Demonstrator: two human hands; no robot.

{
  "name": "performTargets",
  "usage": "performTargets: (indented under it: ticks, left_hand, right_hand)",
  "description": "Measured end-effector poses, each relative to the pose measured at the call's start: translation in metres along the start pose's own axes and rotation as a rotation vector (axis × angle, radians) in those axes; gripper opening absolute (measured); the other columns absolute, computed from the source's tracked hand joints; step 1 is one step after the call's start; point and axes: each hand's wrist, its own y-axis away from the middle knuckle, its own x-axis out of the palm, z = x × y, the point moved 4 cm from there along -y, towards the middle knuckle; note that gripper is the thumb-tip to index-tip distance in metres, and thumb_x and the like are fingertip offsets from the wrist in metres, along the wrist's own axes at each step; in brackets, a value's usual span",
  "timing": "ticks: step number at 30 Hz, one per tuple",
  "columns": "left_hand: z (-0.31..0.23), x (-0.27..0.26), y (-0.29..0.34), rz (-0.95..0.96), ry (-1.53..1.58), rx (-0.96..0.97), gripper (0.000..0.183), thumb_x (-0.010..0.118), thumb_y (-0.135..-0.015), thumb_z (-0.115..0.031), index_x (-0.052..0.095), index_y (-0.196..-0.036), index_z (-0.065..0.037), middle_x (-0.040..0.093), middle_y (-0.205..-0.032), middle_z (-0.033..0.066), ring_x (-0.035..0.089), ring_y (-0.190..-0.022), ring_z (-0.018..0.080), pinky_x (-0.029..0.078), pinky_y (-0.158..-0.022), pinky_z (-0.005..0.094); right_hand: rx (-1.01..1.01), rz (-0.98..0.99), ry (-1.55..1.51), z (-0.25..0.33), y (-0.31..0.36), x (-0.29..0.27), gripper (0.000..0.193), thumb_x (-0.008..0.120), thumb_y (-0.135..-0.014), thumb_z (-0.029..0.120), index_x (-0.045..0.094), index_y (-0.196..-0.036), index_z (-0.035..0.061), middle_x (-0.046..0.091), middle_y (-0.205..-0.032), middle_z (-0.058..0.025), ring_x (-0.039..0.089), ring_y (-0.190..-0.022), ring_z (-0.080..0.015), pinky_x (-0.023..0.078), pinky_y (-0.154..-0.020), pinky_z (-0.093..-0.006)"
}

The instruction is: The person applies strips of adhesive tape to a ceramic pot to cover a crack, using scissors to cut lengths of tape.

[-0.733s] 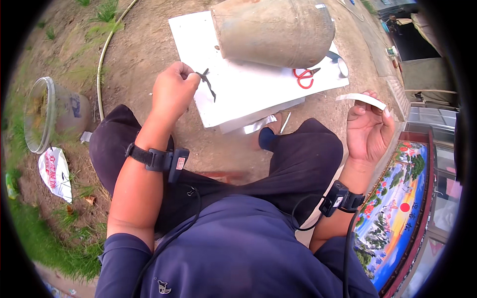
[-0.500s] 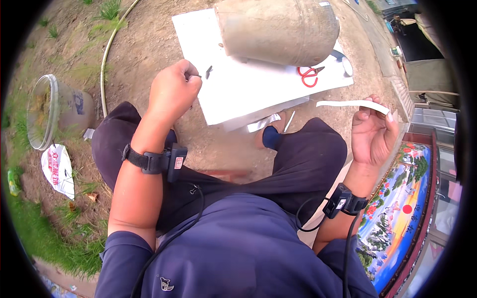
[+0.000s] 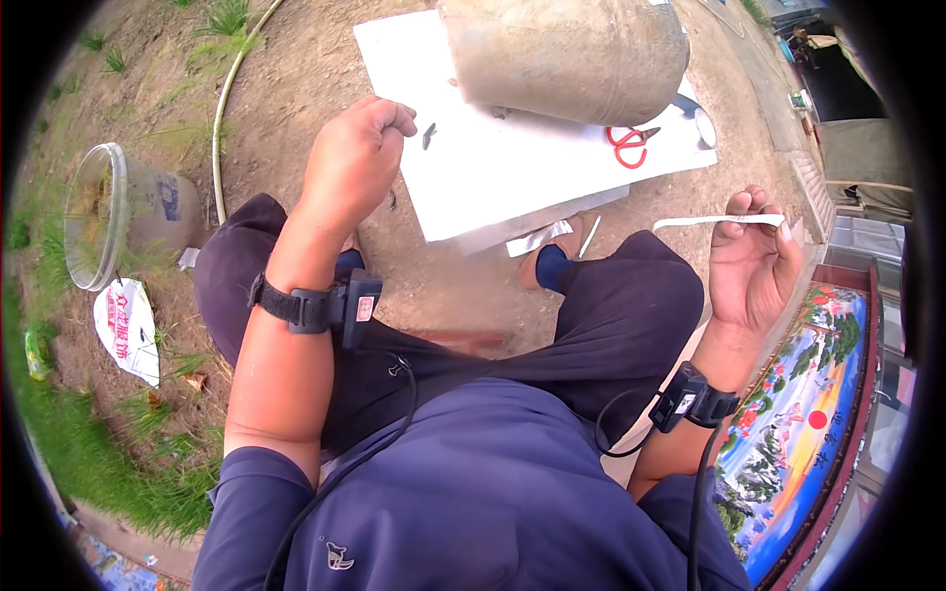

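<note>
My left hand is closed in a pinch above the left edge of a white board; whatever its fingertips may hold is too small to make out. My right hand is raised beside my right knee, palm up, pinching a narrow white strip between thumb and fingers. The strip's free end points left. On the board lie red-handled scissors and a small dark piece. A large tan cylinder rests on its side at the board's far edge.
A clear plastic bucket stands at the left, near a pale hose and a white bag. Silvery scrap lies by my right foot. A colourful picture panel leans at the right. Cables run from bands on both wrists.
The whole view has shifted slightly right. The white strip has turned a little and now shows thinner, still in my right hand. My left hand stays closed, its fingertips more visible.
</note>
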Motion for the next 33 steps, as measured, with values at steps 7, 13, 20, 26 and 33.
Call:
performTargets:
  ticks: [7, 13, 20, 26, 33]
  left_hand:
    - [-0.015, -0.012, -0.001, -0.076, -0.232, -0.043, 0.021, 0.058, -0.087, -0.017, 0.073, -0.093, -0.004, 0.073, -0.101, 0.0166, 0.07, -0.094, 0.036, 0.054, -0.083, 0.0436]
    - [-0.006, -0.018, 0.0, -0.055, -0.27, -0.082, 0.018, 0.055, -0.086, -0.011, 0.072, -0.088, -0.004, 0.073, -0.094, 0.0167, 0.069, -0.09, 0.0364, 0.054, -0.081, 0.0451]
    - [-0.003, -0.025, -0.001, -0.148, -0.304, 0.114, 0.016, 0.057, -0.087, -0.01, 0.07, -0.082, -0.002, 0.072, -0.091, 0.0147, 0.068, -0.091, 0.0357, 0.054, -0.082, 0.045]
    - [-0.012, -0.031, 0.001, -0.142, -0.266, -0.081, 0.018, 0.06, -0.087, -0.015, 0.072, -0.086, -0.002, 0.072, -0.087, 0.0162, 0.068, -0.085, 0.0375, 0.054, -0.081, 0.0456]
    - [-0.007, -0.032, 0.001, -0.155, -0.177, -0.077, 0.015, 0.055, -0.089, -0.008, 0.068, -0.09, 0.0, 0.072, -0.087, 0.0166, 0.07, -0.081, 0.0273, 0.053, -0.077, 0.0355]
  right_hand:
    - [0.06, 0.069, -0.003, -0.022, -0.003, 0.024, 0.023, 0.063, -0.095, 0.014, 0.067, -0.11, -0.0022, 0.053, -0.127, -0.0136, 0.055, -0.122, -0.027, 0.051, -0.091, -0.0352]
    - [0.08, 0.07, 0.111, -0.044, -0.006, 0.04, 0.022, 0.064, -0.094, 0.022, 0.068, -0.107, 0.0061, 0.062, -0.121, -0.0106, 0.063, -0.115, -0.0277, 0.05, -0.082, -0.0322]
    - [0.11, 0.097, 0.154, -0.059, -0.006, 0.057, 0.018, 0.062, -0.094, 0.022, 0.066, -0.105, 0.0084, 0.063, -0.119, -0.0102, 0.065, -0.113, -0.0269, 0.05, -0.081, -0.0312]
    - [0.144, 0.137, 0.103, -0.065, -0.008, 0.061, 0.017, 0.061, -0.095, 0.02, 0.065, -0.103, 0.0067, 0.063, -0.12, -0.0116, 0.065, -0.112, -0.0282, 0.053, -0.081, -0.0326]
    - [0.147, 0.139, 0.124, -0.068, -0.008, 0.063, 0.015, 0.06, -0.095, 0.019, 0.065, -0.102, 0.0073, 0.064, -0.121, -0.0123, 0.066, -0.113, -0.0285, 0.053, -0.081, -0.0328]
